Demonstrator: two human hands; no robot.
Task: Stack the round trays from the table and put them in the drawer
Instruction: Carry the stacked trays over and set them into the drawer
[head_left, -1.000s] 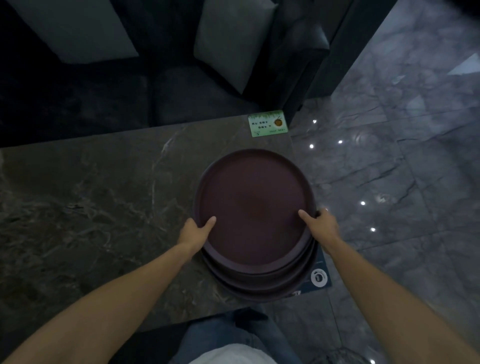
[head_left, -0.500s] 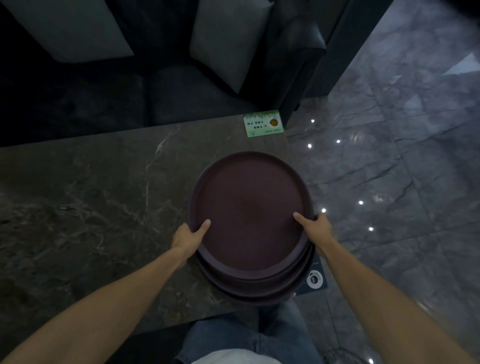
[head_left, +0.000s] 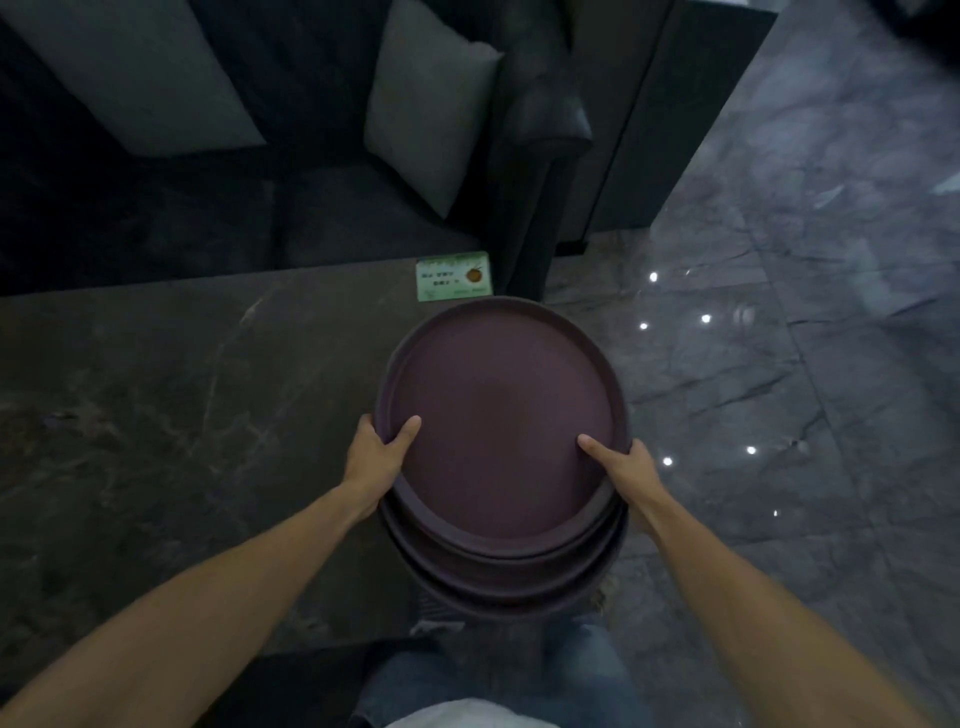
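Observation:
A stack of dark maroon round trays (head_left: 498, 431) is held over the right end of the dark marble table (head_left: 182, 415). Three rims show, stepped one under another at the near side. My left hand (head_left: 376, 454) grips the stack's left rim, thumb lying inside the top tray. On the right rim sits my right hand (head_left: 626, 467), thumb likewise inside the tray. The fingers of both hands are hidden beneath the stack. No drawer is in view.
A green and white card (head_left: 453, 276) lies at the table's far right corner. Behind the table stands a dark sofa (head_left: 311, 208) with grey cushions (head_left: 423, 114). Glossy grey marble floor (head_left: 779, 364) lies to the right. My jeans show at the bottom.
The stack has come up and toward me, now overhanging the table's near right corner and covering the round-logo card that lay by it. Both hands keep their grip.

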